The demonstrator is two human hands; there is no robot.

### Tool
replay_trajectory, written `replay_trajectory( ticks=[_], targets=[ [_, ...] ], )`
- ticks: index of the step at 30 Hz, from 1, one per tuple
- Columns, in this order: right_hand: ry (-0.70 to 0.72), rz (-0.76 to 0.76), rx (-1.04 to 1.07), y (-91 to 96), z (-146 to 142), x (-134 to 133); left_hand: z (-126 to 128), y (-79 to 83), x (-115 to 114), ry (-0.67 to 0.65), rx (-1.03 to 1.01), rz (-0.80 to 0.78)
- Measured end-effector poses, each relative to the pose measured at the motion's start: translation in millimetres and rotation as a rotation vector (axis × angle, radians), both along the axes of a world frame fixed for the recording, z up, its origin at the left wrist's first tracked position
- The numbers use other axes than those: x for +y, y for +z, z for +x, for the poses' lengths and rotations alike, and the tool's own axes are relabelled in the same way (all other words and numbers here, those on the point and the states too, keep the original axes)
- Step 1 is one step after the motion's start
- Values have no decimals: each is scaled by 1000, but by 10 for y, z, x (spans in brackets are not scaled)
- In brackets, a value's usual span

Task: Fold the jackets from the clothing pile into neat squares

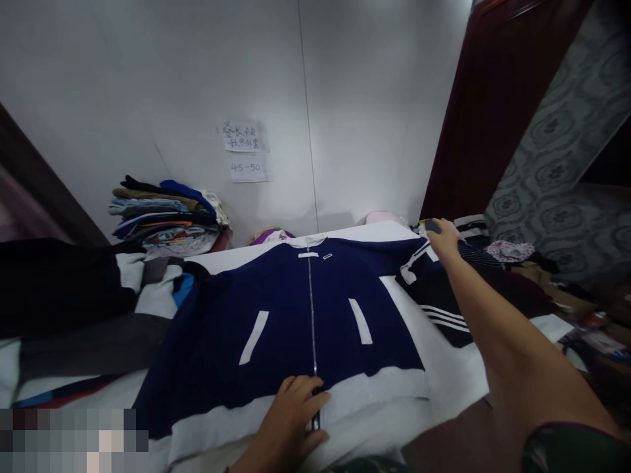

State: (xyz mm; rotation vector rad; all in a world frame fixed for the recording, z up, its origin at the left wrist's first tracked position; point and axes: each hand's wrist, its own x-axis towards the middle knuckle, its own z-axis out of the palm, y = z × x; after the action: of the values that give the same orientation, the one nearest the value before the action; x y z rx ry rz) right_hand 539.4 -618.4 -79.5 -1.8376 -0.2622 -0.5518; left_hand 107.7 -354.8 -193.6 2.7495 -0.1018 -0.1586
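Pressing down close in with left grip [290, 415], fingers loose; reaching far forward with right grip [444, 240], arm straight.

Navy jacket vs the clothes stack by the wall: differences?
The navy jacket lies spread flat, zipped, front up; the clothes stack is folded and piled. The navy jacket is one garment, blue with white trim; the clothes stack mixes many colours. The left hand rests on the navy jacket's hem; no hand touches the clothes stack. Both are clothing.

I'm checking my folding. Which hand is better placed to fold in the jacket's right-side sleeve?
Probably right: the right hand lies on that sleeve at the far side, while the left hand rests on the hem beside the zipper.
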Motion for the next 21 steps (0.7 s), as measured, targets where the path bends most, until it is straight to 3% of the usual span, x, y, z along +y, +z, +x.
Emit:
replay_trajectory(
  ticks=[2, 5, 8, 10, 14, 17, 21],
  targets=[
    [137, -61, 68, -222, -294, 107, 1, -69, 40, -32, -10, 1],
    [468, -192, 393, -716, -890, 261, -28, -161, 149, -63, -29, 19],
    [480, -409, 423, -1170, -1407, 247, -83, -208, 284, -69, 4, 63],
    [469, -470, 442, -1352, -1623, 148, -131, -221, 367, -46, 21, 103],
    [335, -607, 332, -1456, -1786, -80, -222, -232, 438, 87, -2, 195],
    [212, -703, 243, -1467, -1832, -159, -236, -184, 380, 116, 17, 230],
    [388, -616, 379, -1463, -1917, -160, -200, 84, 273, 103, 67, 217]
  ],
)
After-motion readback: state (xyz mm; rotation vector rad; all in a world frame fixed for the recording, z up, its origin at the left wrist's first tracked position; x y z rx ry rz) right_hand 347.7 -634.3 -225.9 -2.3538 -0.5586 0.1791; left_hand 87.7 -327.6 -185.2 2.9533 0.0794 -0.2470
